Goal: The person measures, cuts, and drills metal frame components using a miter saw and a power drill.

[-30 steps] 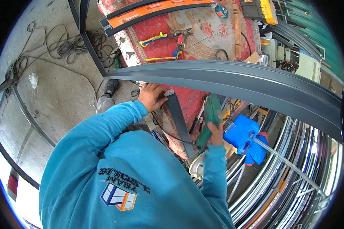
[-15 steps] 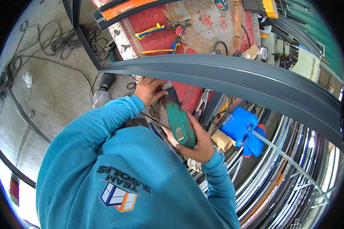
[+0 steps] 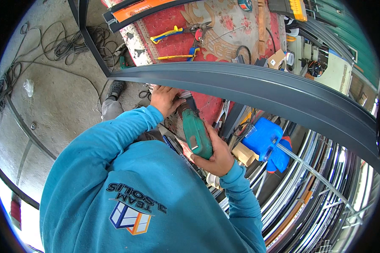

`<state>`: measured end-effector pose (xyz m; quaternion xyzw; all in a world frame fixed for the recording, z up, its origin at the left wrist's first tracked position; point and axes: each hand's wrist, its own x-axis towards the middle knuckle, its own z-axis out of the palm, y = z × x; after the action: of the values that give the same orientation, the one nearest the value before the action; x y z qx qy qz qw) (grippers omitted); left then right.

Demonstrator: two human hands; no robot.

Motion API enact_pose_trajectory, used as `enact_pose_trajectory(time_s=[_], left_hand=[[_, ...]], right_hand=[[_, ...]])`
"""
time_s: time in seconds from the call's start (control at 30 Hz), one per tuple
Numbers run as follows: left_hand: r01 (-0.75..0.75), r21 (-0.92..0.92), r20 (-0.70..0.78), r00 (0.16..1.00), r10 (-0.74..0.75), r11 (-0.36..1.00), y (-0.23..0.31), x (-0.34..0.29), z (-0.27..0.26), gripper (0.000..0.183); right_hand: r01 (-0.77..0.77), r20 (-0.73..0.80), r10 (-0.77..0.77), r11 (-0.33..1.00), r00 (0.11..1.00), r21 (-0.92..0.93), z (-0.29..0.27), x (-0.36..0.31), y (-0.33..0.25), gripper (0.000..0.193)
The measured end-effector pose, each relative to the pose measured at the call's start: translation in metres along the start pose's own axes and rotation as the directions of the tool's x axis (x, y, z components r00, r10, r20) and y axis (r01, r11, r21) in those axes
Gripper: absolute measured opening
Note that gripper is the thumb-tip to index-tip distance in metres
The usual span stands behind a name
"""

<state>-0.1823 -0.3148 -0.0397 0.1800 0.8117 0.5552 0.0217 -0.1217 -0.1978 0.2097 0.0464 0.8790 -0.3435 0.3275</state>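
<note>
My right hand (image 3: pixel 218 157) wraps round the rear of a green power tool (image 3: pixel 197 137), whose narrower front points away from me and to the left. Beside that front end, my left hand (image 3: pixel 165 100) is closed, thumb against the tool's dark nose; what its fingers grip is hidden. A short dark metal piece (image 3: pixel 191 102) lies by the nose, just right of my left thumb. Directly beyond both hands, a long dark grey metal frame bar (image 3: pixel 240 80) crosses the view.
Pliers with yellow and blue handles (image 3: pixel 166 34) lie on the red patterned cloth (image 3: pixel 223 21) past the bar. Coiled black cables (image 3: pixel 74 46) cover part of the floor at left. To the right are a blue plastic object (image 3: pixel 264 135) and stacked metal profiles (image 3: pixel 304 198).
The green power tool's rear and my right hand have shifted slightly left and away from me. My left hand stays by the nose.
</note>
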Motion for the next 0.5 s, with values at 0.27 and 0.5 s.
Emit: enact_pose_trajectory(time_s=[0.27,0.5], left_hand=[[-0.052,0.022,-0.043,0.998,0.053,0.998,0.002,0.002,-0.001,0.047],[-0.053,-0.014,0.043,0.998,0.054,0.998,-0.005,-0.003,0.002,0.05]], right_hand=[[-0.021,-0.017,0.018,0.987,1.0,-0.162,0.0,0.009,-0.026,0.086],[-0.039,0.016,0.048,0.929,0.999,-0.367,-0.008,0.03,-0.035,0.094]])
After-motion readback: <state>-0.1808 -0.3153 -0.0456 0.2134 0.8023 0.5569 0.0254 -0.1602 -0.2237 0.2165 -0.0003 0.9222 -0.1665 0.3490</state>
